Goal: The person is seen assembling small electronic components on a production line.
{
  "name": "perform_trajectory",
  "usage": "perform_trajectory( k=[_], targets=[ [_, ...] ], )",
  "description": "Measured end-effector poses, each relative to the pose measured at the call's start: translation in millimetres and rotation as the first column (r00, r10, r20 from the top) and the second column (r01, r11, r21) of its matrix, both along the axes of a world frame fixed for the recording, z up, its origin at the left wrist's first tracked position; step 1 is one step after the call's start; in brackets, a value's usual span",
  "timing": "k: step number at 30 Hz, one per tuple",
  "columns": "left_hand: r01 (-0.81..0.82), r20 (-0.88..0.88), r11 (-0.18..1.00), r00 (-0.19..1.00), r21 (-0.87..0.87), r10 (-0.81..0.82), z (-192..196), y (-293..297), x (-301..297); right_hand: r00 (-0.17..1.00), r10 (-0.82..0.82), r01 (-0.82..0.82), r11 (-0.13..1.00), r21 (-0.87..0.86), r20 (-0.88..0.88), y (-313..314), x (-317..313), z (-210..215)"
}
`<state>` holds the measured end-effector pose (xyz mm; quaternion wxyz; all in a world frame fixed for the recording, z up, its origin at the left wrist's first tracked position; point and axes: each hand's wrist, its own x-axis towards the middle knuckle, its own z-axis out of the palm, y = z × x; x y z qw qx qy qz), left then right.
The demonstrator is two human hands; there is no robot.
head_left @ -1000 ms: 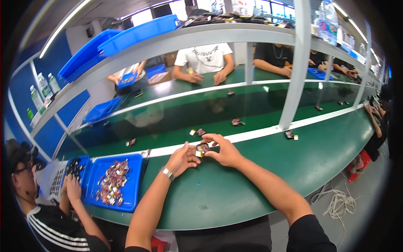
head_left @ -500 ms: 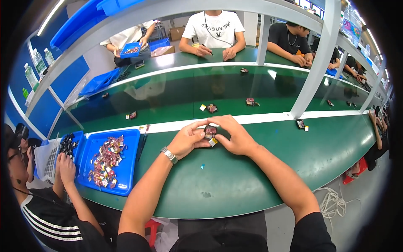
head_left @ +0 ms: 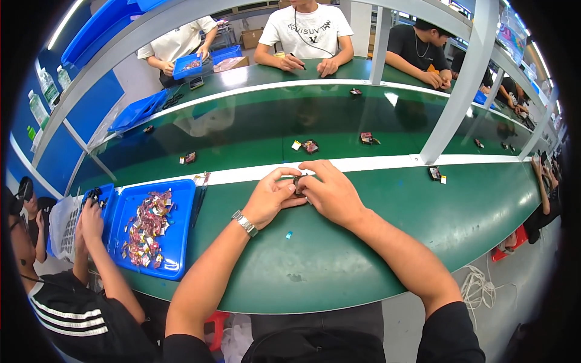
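Green surface (head_left: 339, 266): blue tray (head_left: 175, 242) of small parts at left. At centre, left hand (head_left: 272, 198) and right hand (head_left: 331, 192) together, fingers curled shut on small dark part (head_left: 297, 181). Seemingly mid-assembly; next move calls for steady pinching.

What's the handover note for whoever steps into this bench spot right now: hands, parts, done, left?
Left hand: fingers closed on a small dark part at the green bench.
Right hand: on the same part, fingertips meeting the left's.
The part is mostly hidden, so its state is unclear.
Blue tray of small mixed pieces sits to the left. Similar small items lie apart on the belt beyond the white stripe.
Done: part picked up.
Left: apparently finishing it; not set down yet.
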<state>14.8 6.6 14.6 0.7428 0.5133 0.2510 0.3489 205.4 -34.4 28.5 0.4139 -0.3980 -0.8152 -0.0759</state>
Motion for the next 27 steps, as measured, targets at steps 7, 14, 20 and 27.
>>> perform_trajectory(
  k=[7,14,20,27],
  targets=[
    [-0.023,-0.094,0.999,0.995,0.03,0.025,5,-4,4,0.991,0.134,-0.13,0.984,-0.125,0.028,3,11,-3],
    [-0.031,-0.077,0.998,0.996,0.05,0.035,3,-5,4,0.991,0.13,-0.126,0.976,-0.178,0.01,4,14,-6],
    [0.069,-0.04,0.991,0.997,0.114,-0.065,2,-2,-1,0.98,0.084,-0.132,0.951,-0.28,-0.179,0,8,-5],
    [0.078,-0.057,0.996,0.995,0.034,-0.076,2,-3,-1,0.968,0.101,-0.176,0.928,-0.328,-0.232,-2,7,-8]
  ],
)
